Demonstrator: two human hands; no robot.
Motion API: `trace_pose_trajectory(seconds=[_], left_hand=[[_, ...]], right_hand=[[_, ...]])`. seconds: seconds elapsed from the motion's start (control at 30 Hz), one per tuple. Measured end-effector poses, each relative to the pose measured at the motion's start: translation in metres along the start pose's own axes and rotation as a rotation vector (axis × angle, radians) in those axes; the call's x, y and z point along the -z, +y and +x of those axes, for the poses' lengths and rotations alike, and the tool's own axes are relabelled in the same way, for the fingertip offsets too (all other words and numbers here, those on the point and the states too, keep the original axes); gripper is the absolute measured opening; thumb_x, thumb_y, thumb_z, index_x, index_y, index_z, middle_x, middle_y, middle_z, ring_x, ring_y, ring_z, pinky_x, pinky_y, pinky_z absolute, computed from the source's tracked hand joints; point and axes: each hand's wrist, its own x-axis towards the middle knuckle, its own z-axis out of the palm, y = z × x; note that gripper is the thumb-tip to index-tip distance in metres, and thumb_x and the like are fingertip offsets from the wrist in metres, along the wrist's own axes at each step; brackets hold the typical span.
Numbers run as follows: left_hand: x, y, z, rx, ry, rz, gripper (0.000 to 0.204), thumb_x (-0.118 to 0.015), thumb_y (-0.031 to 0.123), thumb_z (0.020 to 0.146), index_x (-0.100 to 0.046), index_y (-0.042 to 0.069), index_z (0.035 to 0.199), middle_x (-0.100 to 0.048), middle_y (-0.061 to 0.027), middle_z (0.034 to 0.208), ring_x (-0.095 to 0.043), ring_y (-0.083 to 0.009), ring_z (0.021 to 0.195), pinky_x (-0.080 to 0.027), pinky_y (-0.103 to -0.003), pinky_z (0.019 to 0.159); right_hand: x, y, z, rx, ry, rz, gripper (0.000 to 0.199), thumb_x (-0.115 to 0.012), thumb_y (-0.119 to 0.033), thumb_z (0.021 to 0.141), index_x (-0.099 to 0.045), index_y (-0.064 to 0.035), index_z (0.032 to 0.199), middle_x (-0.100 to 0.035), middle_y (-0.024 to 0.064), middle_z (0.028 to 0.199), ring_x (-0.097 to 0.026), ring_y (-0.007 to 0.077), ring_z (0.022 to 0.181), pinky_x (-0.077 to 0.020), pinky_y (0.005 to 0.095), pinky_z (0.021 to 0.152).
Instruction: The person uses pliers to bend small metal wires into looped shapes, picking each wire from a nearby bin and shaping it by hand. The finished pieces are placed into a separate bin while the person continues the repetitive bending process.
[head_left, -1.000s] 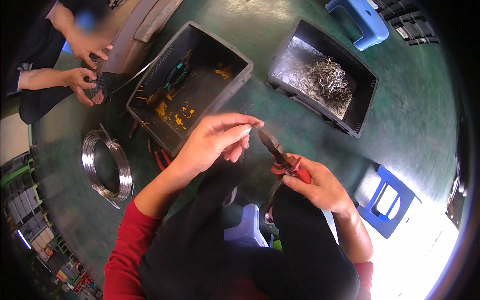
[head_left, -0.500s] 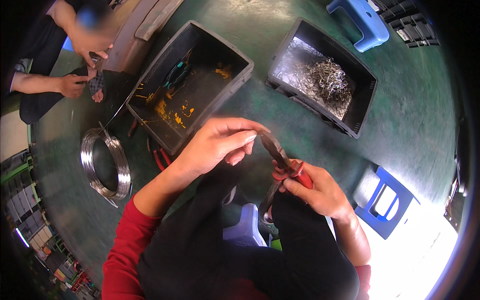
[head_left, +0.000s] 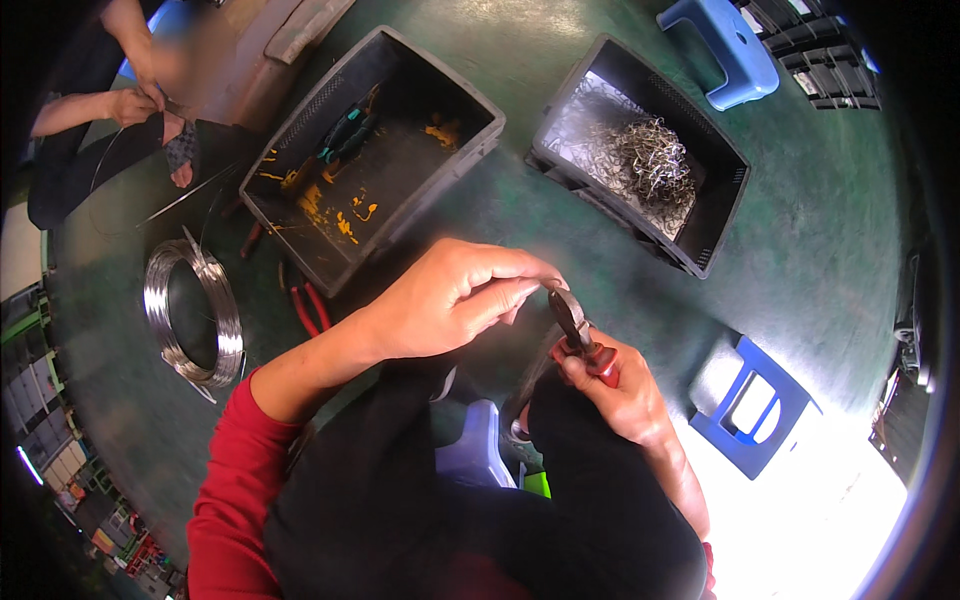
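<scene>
**Pliers met by pinched fingers above the lap**

The right hand (head_left: 620, 395) is clenched round the red handles of a pair of pliers (head_left: 578, 335), whose dark head points up and away from the body; the left hand (head_left: 450, 300) comes in from the left with its fingers curled and pinched together right at the tip of the pliers, touching it; whatever small piece those fingers pinch is hidden, so I cannot tell what it is; both hands sit over the person's dark-clothed lap, the left forearm in a red sleeve (head_left: 235, 490).

On the green floor (head_left: 820, 250) ahead stand two dark bins; the left bin (head_left: 300, 130) holds yellow scraps and a teal-handled tool (head_left: 345, 135); the right bin (head_left: 720, 160) holds a tangle of bent silvery wire pieces (head_left: 650, 165); a coil of silver wire (head_left: 195, 315) lies on the floor to the left, and a second pair of red-handled pliers (head_left: 308, 305) lies between the coil and the left bin; a blue stool (head_left: 750, 400) stands to the right, another blue stool (head_left: 725, 50) further off beyond the right bin; at the upper left another person's hands (head_left: 150, 100) work a length of wire.
</scene>
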Motion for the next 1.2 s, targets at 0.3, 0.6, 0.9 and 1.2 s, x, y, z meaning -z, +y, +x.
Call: trace_pose_trajectory(seconds=[0.3,0.6,0.9,1.2], left_hand=[[-0.006,-0.002,0.008,0.081,-0.003,-0.17,0.025,-0.047,0.009,0.1,-0.066,0.002,0.115,-0.051,0.0012,0.068,-0.043,-0.0048,0.059,-0.036,-0.021,0.054],[-0.005,-0.002,0.009,0.16,-0.023,-0.266,0.026,-0.047,0.011,0.101,-0.066,0.002,0.116,-0.051,0.0017,0.068,-0.042,-0.0038,0.058,-0.034,-0.021,0.053],[-0.019,0.001,0.0,0.02,0.125,0.041,0.025,-0.049,0.007,0.099,-0.066,-0.002,0.113,-0.057,-0.0029,0.065,-0.053,-0.0056,0.06,-0.043,-0.023,0.056],[-0.042,0.008,-0.004,0.06,0.22,0.09,0.024,-0.049,0.006,0.097,-0.066,-0.003,0.112,-0.058,-0.0032,0.064,-0.052,-0.0041,0.056,-0.04,-0.022,0.05]], right_hand=[[-0.001,0.004,0.0,0.054,-0.049,0.179,0.033,-0.061,-0.022,0.094,-0.064,-0.0039,0.121,-0.068,0.0082,0.105,-0.061,0.0177,0.099,-0.0449,0.0316,0.092],[0.0,0.01,0.002,0.089,-0.005,0.105,0.029,-0.062,-0.023,0.093,-0.066,-0.0047,0.115,-0.065,0.0106,0.093,-0.06,0.0197,0.09,-0.0453,0.0329,0.085],[-0.007,0.002,0.002,0.111,0.19,-0.041,0.017,-0.067,-0.014,0.09,-0.065,-0.0024,0.102,-0.063,0.0106,0.083,-0.062,0.022,0.075,-0.0478,0.0326,0.074],[-0.007,0.003,-0.004,0.21,0.33,-0.148,0.011,-0.065,-0.008,0.09,-0.062,-0.0007,0.098,-0.061,0.0078,0.077,-0.053,0.0121,0.072,-0.0461,0.0275,0.069]])
